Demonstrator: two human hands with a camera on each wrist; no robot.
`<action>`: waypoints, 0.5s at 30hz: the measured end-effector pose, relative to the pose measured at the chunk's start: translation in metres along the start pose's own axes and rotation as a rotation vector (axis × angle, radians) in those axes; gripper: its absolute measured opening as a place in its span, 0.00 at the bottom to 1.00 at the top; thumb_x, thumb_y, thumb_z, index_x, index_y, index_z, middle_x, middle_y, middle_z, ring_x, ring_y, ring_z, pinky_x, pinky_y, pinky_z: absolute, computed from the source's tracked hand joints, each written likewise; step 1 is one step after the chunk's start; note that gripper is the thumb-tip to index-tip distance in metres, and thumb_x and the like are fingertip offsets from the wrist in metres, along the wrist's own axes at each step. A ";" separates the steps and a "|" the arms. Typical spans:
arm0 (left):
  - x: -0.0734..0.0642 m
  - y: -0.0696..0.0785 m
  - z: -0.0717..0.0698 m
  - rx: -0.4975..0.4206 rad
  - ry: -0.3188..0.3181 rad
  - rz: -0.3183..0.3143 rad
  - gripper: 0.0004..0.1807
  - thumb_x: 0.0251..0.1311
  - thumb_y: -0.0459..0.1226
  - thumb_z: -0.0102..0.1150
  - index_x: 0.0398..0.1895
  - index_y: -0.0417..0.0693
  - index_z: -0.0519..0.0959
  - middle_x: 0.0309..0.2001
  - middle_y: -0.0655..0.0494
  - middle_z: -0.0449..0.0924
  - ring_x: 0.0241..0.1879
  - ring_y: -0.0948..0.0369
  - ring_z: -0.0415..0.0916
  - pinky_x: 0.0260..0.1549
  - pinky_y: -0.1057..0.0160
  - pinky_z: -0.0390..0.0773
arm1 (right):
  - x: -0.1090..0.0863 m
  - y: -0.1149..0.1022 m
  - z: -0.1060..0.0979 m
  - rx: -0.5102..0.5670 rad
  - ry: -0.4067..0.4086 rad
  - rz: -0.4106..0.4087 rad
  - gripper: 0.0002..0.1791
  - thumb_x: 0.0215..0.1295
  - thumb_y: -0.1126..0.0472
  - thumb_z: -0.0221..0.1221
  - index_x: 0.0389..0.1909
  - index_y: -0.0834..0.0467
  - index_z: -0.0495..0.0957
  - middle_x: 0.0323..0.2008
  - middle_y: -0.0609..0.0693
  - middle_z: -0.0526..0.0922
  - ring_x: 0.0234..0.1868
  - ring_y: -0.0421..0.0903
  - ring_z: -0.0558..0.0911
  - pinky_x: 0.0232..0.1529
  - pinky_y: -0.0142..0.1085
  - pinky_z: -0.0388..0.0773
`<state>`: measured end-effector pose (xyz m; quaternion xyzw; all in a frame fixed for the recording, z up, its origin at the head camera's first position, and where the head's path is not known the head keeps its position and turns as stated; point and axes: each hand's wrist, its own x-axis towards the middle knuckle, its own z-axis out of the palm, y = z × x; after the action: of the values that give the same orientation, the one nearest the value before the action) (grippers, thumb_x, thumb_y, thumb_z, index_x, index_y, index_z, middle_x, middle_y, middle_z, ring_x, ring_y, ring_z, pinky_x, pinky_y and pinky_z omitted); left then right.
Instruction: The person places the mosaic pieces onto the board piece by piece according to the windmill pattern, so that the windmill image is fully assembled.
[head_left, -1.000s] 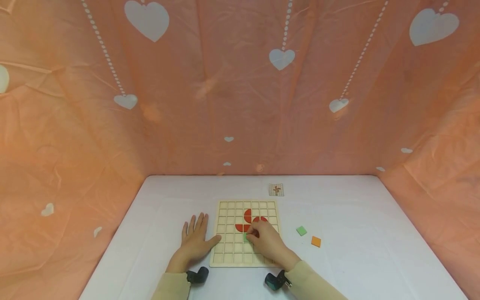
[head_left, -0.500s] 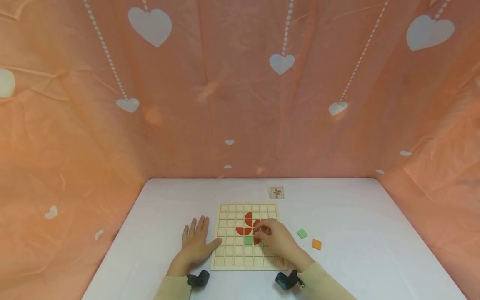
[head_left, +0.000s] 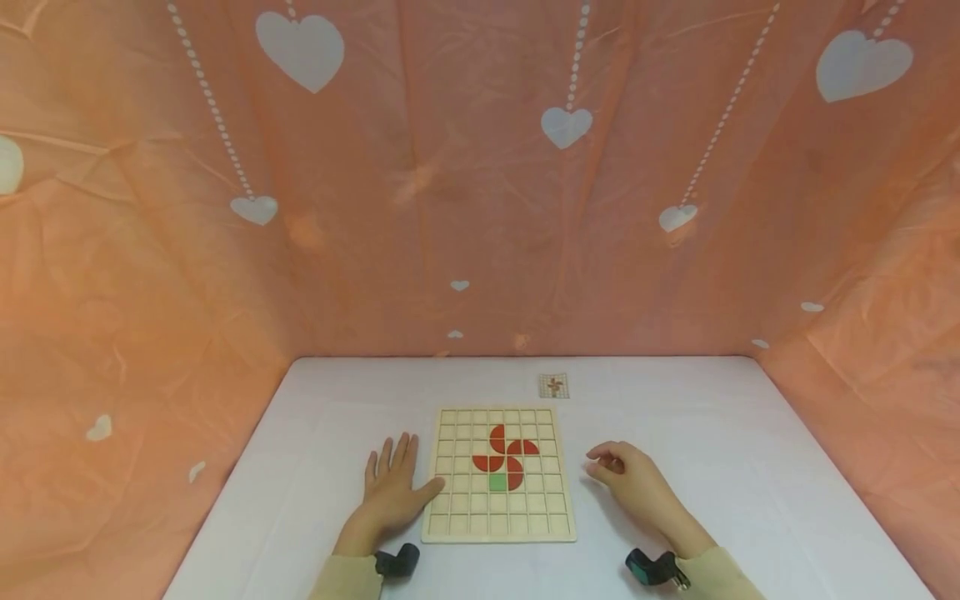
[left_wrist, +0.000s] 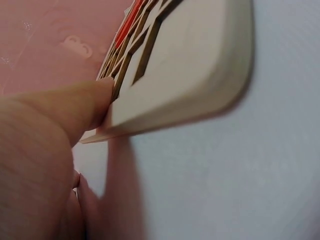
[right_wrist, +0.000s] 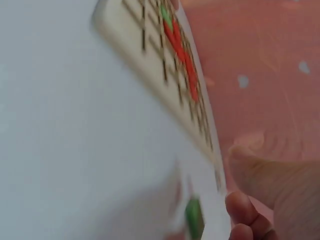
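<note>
A wooden grid board lies on the table, with red quarter-circle pieces set in a pinwheel shape. One green square tile sits in a cell beside them. My left hand lies flat with fingers spread, its thumb touching the board's left edge. To the right of the board is my right hand, its fingers bent and thumb apart from them. Beside those fingers, the right wrist view shows a loose green tile, apart from them. In the head view this hand hides the loose green and orange tiles.
A small pattern card lies behind the board, printed with a pinwheel. White cloth covers the table. An orange curtain with hearts stands at the back and both sides.
My right hand has left the board's red pieces and moved right, over the spot where the loose tiles showed. The lower right red piece is now uncovered. My left hand stays put.
</note>
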<state>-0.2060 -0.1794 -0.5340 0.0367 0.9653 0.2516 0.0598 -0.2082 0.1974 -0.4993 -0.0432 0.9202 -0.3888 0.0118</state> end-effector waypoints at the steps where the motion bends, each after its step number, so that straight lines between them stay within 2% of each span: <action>1: 0.000 -0.001 0.001 0.007 -0.002 -0.002 0.51 0.63 0.62 0.51 0.76 0.38 0.45 0.76 0.40 0.40 0.74 0.42 0.28 0.66 0.42 0.23 | -0.002 0.004 -0.003 -0.002 -0.001 0.014 0.09 0.62 0.56 0.65 0.43 0.51 0.82 0.32 0.44 0.76 0.33 0.42 0.72 0.33 0.34 0.71; 9: -0.001 0.002 0.000 0.005 0.010 0.003 0.51 0.63 0.61 0.51 0.76 0.38 0.46 0.76 0.40 0.40 0.74 0.43 0.28 0.67 0.42 0.23 | -0.018 0.033 -0.025 -0.035 0.013 0.054 0.13 0.61 0.54 0.66 0.44 0.55 0.82 0.35 0.45 0.79 0.35 0.43 0.72 0.34 0.35 0.70; 15: -0.001 0.002 -0.001 0.008 0.014 -0.008 0.51 0.63 0.60 0.52 0.76 0.38 0.46 0.76 0.40 0.41 0.74 0.42 0.29 0.67 0.42 0.23 | -0.022 0.044 -0.028 -0.061 0.008 0.074 0.15 0.60 0.51 0.67 0.44 0.54 0.82 0.36 0.46 0.78 0.35 0.44 0.71 0.34 0.36 0.69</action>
<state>-0.2047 -0.1783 -0.5325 0.0314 0.9668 0.2476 0.0541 -0.1915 0.2501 -0.5114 -0.0083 0.9327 -0.3599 0.0213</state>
